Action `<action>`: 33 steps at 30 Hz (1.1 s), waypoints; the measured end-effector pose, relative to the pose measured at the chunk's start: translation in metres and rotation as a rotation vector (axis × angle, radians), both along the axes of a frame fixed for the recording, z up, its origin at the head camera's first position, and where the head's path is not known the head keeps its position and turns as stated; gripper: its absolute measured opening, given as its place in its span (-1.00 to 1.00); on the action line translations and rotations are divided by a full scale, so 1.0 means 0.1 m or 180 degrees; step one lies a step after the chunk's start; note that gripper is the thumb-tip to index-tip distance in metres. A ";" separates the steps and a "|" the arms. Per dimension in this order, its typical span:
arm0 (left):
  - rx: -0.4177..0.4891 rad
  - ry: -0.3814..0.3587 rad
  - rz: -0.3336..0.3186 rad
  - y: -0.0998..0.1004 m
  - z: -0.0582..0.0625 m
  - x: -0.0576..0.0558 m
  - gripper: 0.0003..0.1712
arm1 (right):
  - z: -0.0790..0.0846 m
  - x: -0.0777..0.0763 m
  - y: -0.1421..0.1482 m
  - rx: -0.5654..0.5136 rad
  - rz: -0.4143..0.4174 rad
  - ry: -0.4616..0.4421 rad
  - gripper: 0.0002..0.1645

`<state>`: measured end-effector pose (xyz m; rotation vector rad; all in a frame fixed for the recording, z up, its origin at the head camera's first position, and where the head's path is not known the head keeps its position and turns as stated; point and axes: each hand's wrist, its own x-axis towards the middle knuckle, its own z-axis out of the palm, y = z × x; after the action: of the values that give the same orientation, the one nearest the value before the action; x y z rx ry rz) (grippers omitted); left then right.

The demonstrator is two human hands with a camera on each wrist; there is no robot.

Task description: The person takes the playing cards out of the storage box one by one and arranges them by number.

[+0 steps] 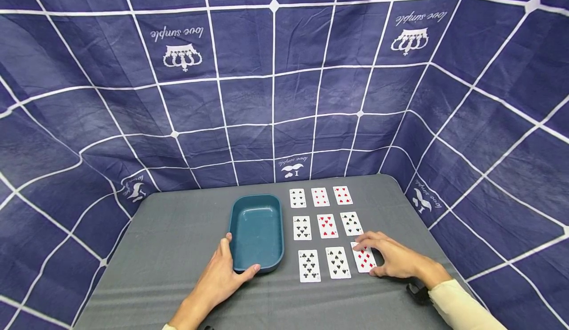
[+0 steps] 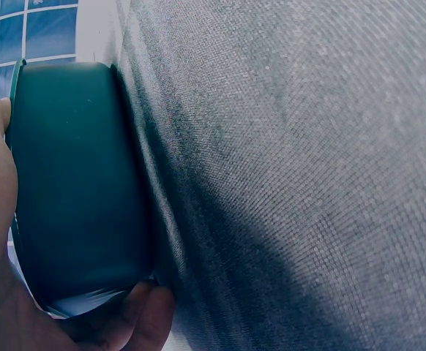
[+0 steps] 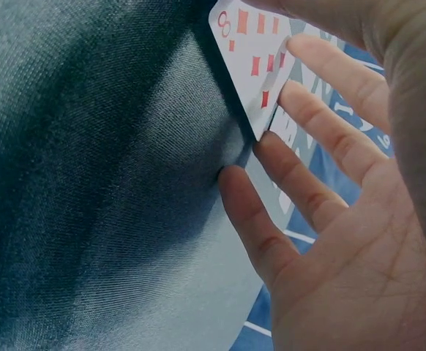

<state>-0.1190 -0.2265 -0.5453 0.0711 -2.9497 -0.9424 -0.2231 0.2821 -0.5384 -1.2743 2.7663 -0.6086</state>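
A deep blue-green rectangular tray (image 1: 258, 238) stands left of the playing cards. My left hand (image 1: 222, 274) grips its near left corner, thumb over the front rim and fingers along the left side; the left wrist view shows the tray's outer wall (image 2: 81, 175) close up. At the near right of the card layout, my right hand (image 1: 396, 258) pinches the eight of diamonds (image 1: 365, 261) by its edges, with the thumb at the near edge and fingertips at the far edge. In the right wrist view, that card (image 3: 257, 58) shows its corner figure clearly, and the thumb partly covers it.
Several face-up cards lie in rows, with a club card (image 1: 309, 266) and a spade card (image 1: 338, 263) nearest in the front row. Grey cloth (image 1: 178, 241) covers the table. Blue curtains (image 1: 249, 103) with white lines hang behind and at both sides.
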 end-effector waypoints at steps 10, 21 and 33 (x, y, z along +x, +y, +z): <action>-0.0039 -0.0010 -0.0004 0.00 0.00 -0.01 0.32 | 0.01 0.02 0.00 -0.0024 0.0022 -0.0055 -0.22; -0.0036 -0.0003 0.0003 0.00 -0.01 -0.01 0.30 | 0.00 0.03 0.02 -0.0043 0.0044 -0.0031 -0.20; -0.0017 -0.0030 0.0022 0.00 0.01 0.00 0.28 | -0.04 0.04 0.02 -0.0134 0.0039 0.0148 -0.19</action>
<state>-0.1188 -0.2264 -0.5446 0.0857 -2.9586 -0.9358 -0.2192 0.2845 -0.5427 -1.3295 2.7948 -0.6479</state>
